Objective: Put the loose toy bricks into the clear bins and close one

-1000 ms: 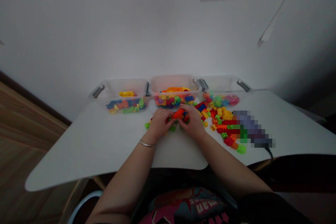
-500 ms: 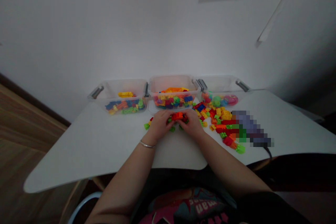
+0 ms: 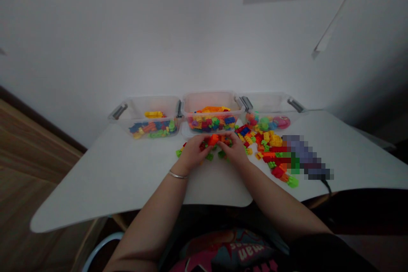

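Note:
An orange-red toy building brick (image 3: 213,139) is held up between my two hands above the white table. My left hand (image 3: 194,151), with a silver bracelet at its wrist, has its fingers closed on the brick's left side. Thumb and fingertips of my right hand (image 3: 236,151) close in on the right side, partly hiding it. Small green bricks (image 3: 209,157) lie on the table just under the hands. To the right of my right hand spreads a pile of loose red, yellow, green and blue bricks (image 3: 272,138).
Along the wall stand three clear plastic boxes: the left box (image 3: 153,104) and middle box (image 3: 212,101) hold mixed bricks, the right box (image 3: 270,102) rounder colourful pieces. A blurred-out dark item (image 3: 306,157) with a cord lies right of the pile. The table's front edge (image 3: 216,205) is near my body.
The red piece between my fingers looks narrower and appears turned. Both hands stay in nearly the same place, with the right fingers slightly shifted. Boxes and pile are unchanged.

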`<state>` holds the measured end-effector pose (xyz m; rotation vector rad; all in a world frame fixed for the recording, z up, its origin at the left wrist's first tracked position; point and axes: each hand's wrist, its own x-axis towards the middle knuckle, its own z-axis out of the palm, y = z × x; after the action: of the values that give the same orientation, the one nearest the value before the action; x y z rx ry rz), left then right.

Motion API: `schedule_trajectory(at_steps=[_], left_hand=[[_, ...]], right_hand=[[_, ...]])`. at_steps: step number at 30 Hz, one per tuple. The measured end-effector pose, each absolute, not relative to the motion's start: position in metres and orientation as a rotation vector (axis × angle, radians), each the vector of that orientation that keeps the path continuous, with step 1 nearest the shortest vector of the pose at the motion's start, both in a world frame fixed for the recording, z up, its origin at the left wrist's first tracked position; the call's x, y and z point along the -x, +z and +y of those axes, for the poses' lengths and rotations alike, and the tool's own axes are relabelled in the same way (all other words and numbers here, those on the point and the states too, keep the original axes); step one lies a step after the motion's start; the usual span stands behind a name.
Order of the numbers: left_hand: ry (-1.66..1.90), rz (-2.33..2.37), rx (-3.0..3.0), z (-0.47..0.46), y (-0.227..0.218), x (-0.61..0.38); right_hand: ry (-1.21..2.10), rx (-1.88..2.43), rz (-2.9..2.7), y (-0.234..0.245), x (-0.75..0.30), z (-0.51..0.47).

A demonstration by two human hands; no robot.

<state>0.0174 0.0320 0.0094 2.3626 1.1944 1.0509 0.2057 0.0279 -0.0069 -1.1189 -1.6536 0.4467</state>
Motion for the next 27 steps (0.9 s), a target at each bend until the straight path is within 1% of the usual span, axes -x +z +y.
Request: schedule_trajectory(at_steps=[6, 8, 12, 16, 19, 24, 27], left_hand=[[1.085, 1.284, -2.336, 0.032, 0.008, -0.016], [1.084, 1.299, -2.331, 0.032, 0.008, -0.015], [1.083, 1.329, -2.346, 0.033, 0.007, -0.015], [1.106, 1.316, -2.339, 0.033, 0.007, -0.015], [1.109, 1.314, -2.336, 0.033, 0.008, -0.015], [1.093, 1.308, -2.314, 0.034, 0.007, -0.015], [1.072, 1.309, -2.308, 0.034, 0.006, -0.015]], right_hand=[[0.403, 1.069, -1.445, 0.015, -0.204, 0.042], [0.355, 1.058, -1.42, 0.031, -0.21, 0.052], [0.154, 1.133, -1.427, 0.067, -0.223, 0.078], [0.138, 1.165, -1.459, 0.093, -0.23, 0.108], [0.154, 1.228, -1.503, 0.099, -0.232, 0.128], [0.1, 1.447, -1.622, 0.092, -0.234, 0.144], [0.082, 1.491, -1.666, 0.09, -0.235, 0.148]])
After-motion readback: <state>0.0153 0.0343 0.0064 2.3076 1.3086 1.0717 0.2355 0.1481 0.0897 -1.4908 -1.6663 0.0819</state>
